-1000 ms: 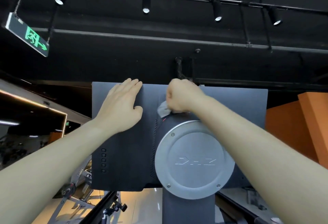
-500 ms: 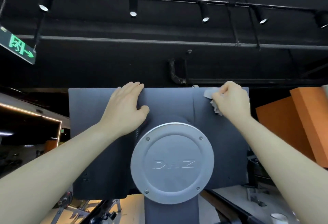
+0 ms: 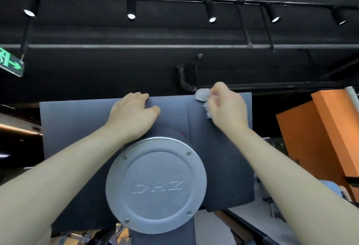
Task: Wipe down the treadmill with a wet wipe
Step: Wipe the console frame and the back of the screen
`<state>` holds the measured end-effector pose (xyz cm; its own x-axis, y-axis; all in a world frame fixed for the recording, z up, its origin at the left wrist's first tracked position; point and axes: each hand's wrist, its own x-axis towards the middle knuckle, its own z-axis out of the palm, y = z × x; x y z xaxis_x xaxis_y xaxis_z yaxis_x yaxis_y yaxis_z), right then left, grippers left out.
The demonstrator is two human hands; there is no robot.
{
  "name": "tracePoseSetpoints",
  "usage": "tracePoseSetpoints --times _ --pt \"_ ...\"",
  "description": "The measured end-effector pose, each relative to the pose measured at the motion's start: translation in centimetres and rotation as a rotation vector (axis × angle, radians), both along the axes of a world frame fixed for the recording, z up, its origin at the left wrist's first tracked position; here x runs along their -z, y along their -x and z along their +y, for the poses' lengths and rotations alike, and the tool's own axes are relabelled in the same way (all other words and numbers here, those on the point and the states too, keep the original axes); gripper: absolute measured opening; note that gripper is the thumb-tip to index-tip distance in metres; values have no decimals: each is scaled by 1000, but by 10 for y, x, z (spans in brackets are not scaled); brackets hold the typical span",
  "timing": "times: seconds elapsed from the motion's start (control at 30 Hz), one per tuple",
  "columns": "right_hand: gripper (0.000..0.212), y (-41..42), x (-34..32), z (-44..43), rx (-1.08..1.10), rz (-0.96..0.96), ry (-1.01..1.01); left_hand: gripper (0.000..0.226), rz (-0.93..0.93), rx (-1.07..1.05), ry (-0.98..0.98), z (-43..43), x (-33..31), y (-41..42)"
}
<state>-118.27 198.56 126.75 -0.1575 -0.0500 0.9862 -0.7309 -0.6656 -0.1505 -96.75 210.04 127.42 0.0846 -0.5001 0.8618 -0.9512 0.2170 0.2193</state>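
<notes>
Head view: the treadmill console panel [image 3: 77,147], a dark grey rectangular plate, faces the camera with its rear side. A round silver cover [image 3: 156,184] with raised "DHZ" lettering and four screws is mounted at lower centre.

Left hand [image 3: 134,114]: positioned at the top edge of the panel, left of centre. The fingers bend over the edge and the thumb lies against the panel face, so the hand grips the edge.

Right hand [image 3: 227,107]: positioned at the top edge, right of the vertical seam. The curled fingers and thumb pinch a crumpled white wet wipe [image 3: 203,95]. The wipe touches the top edge and hangs down against the panel face beside the seam.

Surroundings: black ceiling with track spotlights [image 3: 131,16], a green exit sign [image 3: 10,63] at far left, an orange wall section [image 3: 320,138] at right.
</notes>
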Motion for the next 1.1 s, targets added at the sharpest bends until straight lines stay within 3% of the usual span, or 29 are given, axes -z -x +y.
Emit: tracePoseSetpoints --times 0.17,0.27,0.33,0.4,0.47,0.53,0.6,0.73,0.83,0.9,1.0,1.1 --pt "6 57 23 -27 -8 -424 -97 18 -39 11 -34 0 -1 21" --pt "6 40 20 -21 -52 -540 -145 13 -71 -1 -43 -3 2 27" --pt "5 7 15 -8 -47 -408 -106 12 -91 -28 -43 -3 3 27" --pt "2 -30 16 3 -60 -84 5 15 -105 -47 -40 -3 3 27" --pt "4 -50 26 5 -45 276 98 31 -105 -62 -46 -2 4 28" --pt "6 -35 35 -5 64 453 182 46 -114 -79 -40 -1 5 28" --pt "6 -1 43 -20 125 322 151 51 -115 -87 -43 1 7 31" --pt "4 61 55 -45 -35 -371 -59 55 -134 -100 -20 0 10 36" --pt "6 43 48 -41 -84 -497 -73 57 -149 -115 4 -3 10 34" --pt "2 7 44 -31 -74 -325 -25 53 -145 -135 62 -3 11 33" --pt "14 -45 50 -22 -49 110 102 36 -157 -146 278 5 19 35" --pt "24 -32 62 -30 57 406 308 29 -199 -114 407 17 44 39"
